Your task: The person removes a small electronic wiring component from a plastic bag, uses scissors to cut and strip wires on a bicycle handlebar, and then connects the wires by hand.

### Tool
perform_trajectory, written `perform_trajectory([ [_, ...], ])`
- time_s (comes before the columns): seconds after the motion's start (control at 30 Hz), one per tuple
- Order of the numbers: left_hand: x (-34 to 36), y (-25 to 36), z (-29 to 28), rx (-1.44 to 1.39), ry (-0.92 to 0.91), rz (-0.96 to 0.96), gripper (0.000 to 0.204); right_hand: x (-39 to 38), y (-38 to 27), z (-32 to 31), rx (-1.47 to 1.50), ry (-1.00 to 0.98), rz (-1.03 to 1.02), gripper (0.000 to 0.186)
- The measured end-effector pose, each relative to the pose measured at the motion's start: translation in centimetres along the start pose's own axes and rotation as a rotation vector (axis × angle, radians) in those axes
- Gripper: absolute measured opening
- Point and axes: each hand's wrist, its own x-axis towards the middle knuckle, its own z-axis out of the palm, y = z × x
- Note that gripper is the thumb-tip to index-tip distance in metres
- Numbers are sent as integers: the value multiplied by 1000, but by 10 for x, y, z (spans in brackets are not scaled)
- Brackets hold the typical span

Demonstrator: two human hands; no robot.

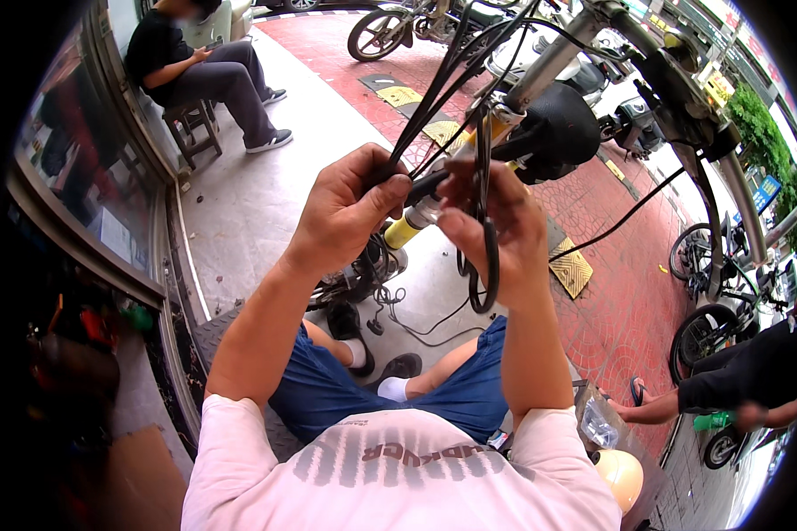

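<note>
My left hand (350,208) is closed around a bundle of thin black cables (427,102), thumb pressed on top. The cables run up from it toward the top of a two-wheeler's frame. Beside it, at the right, my right hand (518,234) has its fingers curled about a looped black cable (490,265), which hangs below the palm. Its fingertips are partly hidden behind the strands. Just behind both hands slants the frame, with a yellow tube (402,233) and a silver upper tube (545,75). A black saddle-like part (562,133) sits beyond.
Handlebars (682,84) stick out at the upper right, a loose cable trailing from them. More cable (407,327) lies on the floor by my feet. One person sits on a stool (190,133) at the far left; another is at the right. Parked motorcycles (700,341) stand beyond.
</note>
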Motion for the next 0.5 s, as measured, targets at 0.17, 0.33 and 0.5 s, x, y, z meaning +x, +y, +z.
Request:
perform_trajectory([
  [0.17,1,2,0,30,8,19,17,-28,-12,-21,-349,-267,19,51],
  [0.33,3,0,-1,22,25,32,17,-37,-22,-32,-261,-393,331,49],
  [0.5,3,1,3,27,56,21,17,-25,-17,-28,-482,-370,218,55],
])
